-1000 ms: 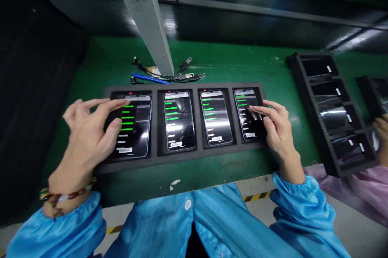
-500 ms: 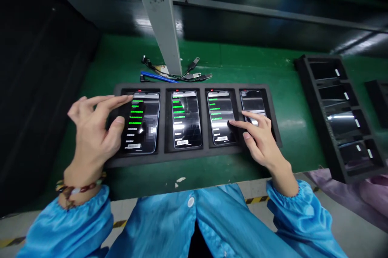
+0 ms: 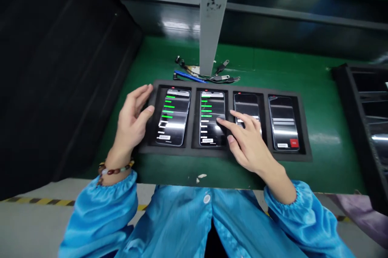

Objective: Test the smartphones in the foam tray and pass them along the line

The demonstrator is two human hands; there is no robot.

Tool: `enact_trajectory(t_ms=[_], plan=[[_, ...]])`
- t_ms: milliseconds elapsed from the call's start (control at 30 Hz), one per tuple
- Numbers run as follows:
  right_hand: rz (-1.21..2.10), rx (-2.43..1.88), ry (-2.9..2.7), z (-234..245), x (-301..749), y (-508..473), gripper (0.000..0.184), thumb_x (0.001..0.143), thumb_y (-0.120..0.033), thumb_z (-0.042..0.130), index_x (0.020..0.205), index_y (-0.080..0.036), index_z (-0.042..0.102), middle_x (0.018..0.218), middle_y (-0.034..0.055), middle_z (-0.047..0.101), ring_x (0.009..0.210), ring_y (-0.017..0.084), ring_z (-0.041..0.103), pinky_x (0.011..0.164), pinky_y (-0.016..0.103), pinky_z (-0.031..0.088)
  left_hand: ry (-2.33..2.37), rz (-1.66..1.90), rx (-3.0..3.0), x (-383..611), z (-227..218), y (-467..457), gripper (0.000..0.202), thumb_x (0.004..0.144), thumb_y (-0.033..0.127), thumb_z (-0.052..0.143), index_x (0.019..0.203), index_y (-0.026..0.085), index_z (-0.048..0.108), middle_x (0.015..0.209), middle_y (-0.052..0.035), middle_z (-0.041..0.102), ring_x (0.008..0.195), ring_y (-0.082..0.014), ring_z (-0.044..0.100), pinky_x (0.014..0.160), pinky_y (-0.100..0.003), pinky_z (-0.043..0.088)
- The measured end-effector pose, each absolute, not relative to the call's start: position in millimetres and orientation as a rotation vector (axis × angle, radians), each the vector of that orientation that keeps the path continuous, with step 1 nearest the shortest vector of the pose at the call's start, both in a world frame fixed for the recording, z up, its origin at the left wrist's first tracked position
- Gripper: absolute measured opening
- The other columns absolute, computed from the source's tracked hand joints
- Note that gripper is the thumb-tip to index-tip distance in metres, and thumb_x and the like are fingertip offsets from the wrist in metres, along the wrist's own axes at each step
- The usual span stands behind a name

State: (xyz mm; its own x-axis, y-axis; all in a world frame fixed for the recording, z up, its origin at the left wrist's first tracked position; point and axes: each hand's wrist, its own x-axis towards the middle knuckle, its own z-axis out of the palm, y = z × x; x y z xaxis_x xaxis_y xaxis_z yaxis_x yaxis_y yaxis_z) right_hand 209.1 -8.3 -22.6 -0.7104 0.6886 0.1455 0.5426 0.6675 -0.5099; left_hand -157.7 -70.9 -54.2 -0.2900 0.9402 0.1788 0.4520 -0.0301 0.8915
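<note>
A dark foam tray (image 3: 230,154) on the bench carries several smartphones, one per compartment. At the tray's left end, my left hand (image 3: 133,118) rests against the rim with fingers apart. Beside it lies the leftmost phone (image 3: 174,118), its screen listing green and white lines. My right hand (image 3: 248,143) is open, its index fingertip at the screen of the second phone (image 3: 209,106), which shows a similar list. That hand partly covers the third phone (image 3: 247,102), whose screen is mostly dark. On the rightmost phone (image 3: 283,114) a red box shows in the lower corner.
Behind the tray, short black cables (image 3: 222,77) and a blue pen-like stick (image 3: 189,76) lie by a grey post (image 3: 214,24). Another black tray (image 3: 353,129) stands at the right. A black panel (image 3: 69,68) bounds the left. A purple sleeve (image 3: 360,211) shows lower right.
My right hand has gone from the third phone to the second. My left hand has drawn back from the leftmost screen to the tray's edge. A red box now shows on the rightmost phone.
</note>
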Motion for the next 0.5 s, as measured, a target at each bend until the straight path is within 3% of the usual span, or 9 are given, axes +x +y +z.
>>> enact_trajectory(t_ms=[100,233,500], plan=[[0.586,-1.031,-2.488,-20.9,220.6,-6.5,0.048,0.114,-0.029,0.04,0.158,-0.027,0.06,0.151,0.0122,0.071,0.159,0.035,0.049,0.125,0.061,0.035,1.678,1.124,1.478,-168.6,-59.2,-75.3,0.079,0.104,0.055,0.074,0.171,0.031,0.04,0.18,-0.0121,0.043,0.17,-0.0346,0.036,0.144,-0.058,0.029],[0.526,-1.21,-2.295,-17.7,248.2,-1.5,0.047,0.115,-0.034,0.041,0.156,-0.032,0.064,0.155,0.0098,0.068,0.158,0.038,0.05,0.127,0.065,0.036,1.656,0.991,1.568,-173.3,-59.5,-80.1,0.096,0.101,0.054,0.078,0.178,0.035,0.024,0.187,-0.0107,0.029,0.175,-0.036,0.022,0.146,-0.062,0.018],[0.344,-1.469,-1.951,-26.2,327.1,16.6,0.044,0.114,-0.037,0.044,0.147,-0.034,0.074,0.148,0.0055,0.075,0.153,0.039,0.056,0.132,0.069,0.038,1.721,0.962,1.621,-169.4,-57.0,-78.6,0.097,0.101,0.056,0.076,0.178,0.031,0.023,0.185,-0.0124,0.032,0.174,-0.037,0.026,0.145,-0.063,0.022]])
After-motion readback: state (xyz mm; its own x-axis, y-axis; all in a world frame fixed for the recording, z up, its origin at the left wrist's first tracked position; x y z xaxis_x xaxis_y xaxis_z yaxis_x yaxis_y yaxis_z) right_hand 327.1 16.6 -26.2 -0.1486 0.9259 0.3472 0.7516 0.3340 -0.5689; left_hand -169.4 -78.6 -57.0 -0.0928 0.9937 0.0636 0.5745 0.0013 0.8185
